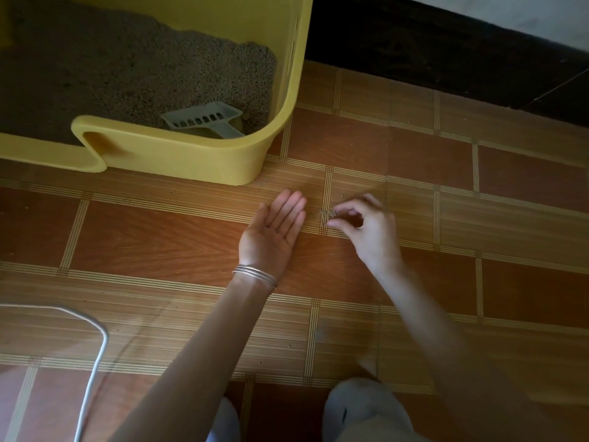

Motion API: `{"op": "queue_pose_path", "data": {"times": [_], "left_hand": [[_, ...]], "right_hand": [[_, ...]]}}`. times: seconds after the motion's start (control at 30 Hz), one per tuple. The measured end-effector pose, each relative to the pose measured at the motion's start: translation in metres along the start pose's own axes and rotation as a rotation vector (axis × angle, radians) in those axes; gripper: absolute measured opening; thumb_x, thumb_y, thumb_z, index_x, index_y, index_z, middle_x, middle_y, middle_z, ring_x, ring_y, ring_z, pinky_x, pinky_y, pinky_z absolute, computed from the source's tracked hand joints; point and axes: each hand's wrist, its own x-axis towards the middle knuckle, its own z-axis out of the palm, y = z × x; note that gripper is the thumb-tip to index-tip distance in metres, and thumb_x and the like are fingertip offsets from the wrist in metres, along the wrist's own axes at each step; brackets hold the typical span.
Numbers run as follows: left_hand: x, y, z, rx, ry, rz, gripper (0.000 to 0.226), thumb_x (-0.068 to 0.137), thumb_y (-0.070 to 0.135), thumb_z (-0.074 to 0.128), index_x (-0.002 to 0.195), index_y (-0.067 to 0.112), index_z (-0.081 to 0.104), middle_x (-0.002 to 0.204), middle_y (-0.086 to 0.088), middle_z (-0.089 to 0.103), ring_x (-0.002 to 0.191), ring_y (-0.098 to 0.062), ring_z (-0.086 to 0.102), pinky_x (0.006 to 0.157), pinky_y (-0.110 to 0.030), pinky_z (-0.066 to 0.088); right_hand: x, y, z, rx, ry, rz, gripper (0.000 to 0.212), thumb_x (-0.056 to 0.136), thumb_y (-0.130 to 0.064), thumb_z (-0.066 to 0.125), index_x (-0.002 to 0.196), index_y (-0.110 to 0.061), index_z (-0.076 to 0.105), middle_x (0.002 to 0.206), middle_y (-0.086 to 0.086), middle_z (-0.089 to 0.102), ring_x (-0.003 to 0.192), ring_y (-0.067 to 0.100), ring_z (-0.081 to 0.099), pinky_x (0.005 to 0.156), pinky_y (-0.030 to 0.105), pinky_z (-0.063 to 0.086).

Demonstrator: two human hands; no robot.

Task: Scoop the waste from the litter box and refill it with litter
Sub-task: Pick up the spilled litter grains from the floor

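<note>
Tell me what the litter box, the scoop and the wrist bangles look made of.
Litter box: likely moulded plastic, matte yellow, rounded one-piece walls. Scoop: pale grey plastic, by its slotted moulded blade. Bangles: probably metal, thin silvery rings with a sheen.

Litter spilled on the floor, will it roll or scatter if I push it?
Likely yes: the litter is small loose grains on smooth floor, so pushing probably scatters some. It looks light; pinching with the right hand may drop grains. Sweeping toward the flat left hand seems easier.
</note>
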Motion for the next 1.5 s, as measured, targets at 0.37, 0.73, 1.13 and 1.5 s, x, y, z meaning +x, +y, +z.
{"op": "queue_pose_path", "data": {"times": [0.37, 0.73, 1.13, 1.5], "left_hand": [[-0.003, 0.000, -0.003, 0.002, -0.035, -0.039, 0.041, 0.102, 0.025, 0.027, 0.111, 0.000, 0.059, 0.109, -0.013, 0.068, 0.102, -0.022, 0.065, 0.093, -0.031, 0.048], [-0.002, -0.003, -0.001, 0.012, -0.028, -0.063, 0.042, 0.101, 0.026, 0.027, 0.110, 0.001, 0.059, 0.106, -0.013, 0.069, 0.099, -0.021, 0.066, 0.091, -0.030, 0.048], [-0.002, 0.000, 0.002, -0.052, -0.005, -0.077, 0.042, 0.102, 0.023, 0.026, 0.108, -0.002, 0.060, 0.107, -0.016, 0.068, 0.097, -0.024, 0.067, 0.090, -0.034, 0.048], [-0.005, -0.002, 0.003, -0.045, -0.014, -0.063, 0.041, 0.101, 0.023, 0.027, 0.110, -0.001, 0.059, 0.107, -0.015, 0.068, 0.099, -0.023, 0.066, 0.092, -0.033, 0.047]], "right_hand": [[0.000, -0.006, 0.003, -0.298, 0.038, -0.203, 0.007, 0.079, -0.015, 0.071, 0.077, -0.009, 0.067, 0.076, 0.004, 0.064, 0.073, 0.023, 0.060, 0.068, 0.041, 0.051], [-0.003, -0.022, 0.007, -0.144, 0.032, -0.217, 0.018, 0.088, -0.022, 0.053, 0.084, -0.009, 0.063, 0.082, 0.004, 0.062, 0.078, 0.020, 0.057, 0.070, 0.041, 0.050], [-0.006, -0.015, -0.012, 0.077, 0.073, -0.090, 0.015, 0.081, -0.016, 0.069, 0.095, -0.010, 0.072, 0.090, 0.003, 0.065, 0.077, 0.015, 0.063, 0.071, 0.015, 0.047], [0.001, 0.001, 0.006, -0.045, -0.014, -0.112, 0.035, 0.074, -0.041, 0.063, 0.089, -0.010, 0.070, 0.091, 0.006, 0.062, 0.081, 0.025, 0.061, 0.073, 0.046, 0.052]]}}
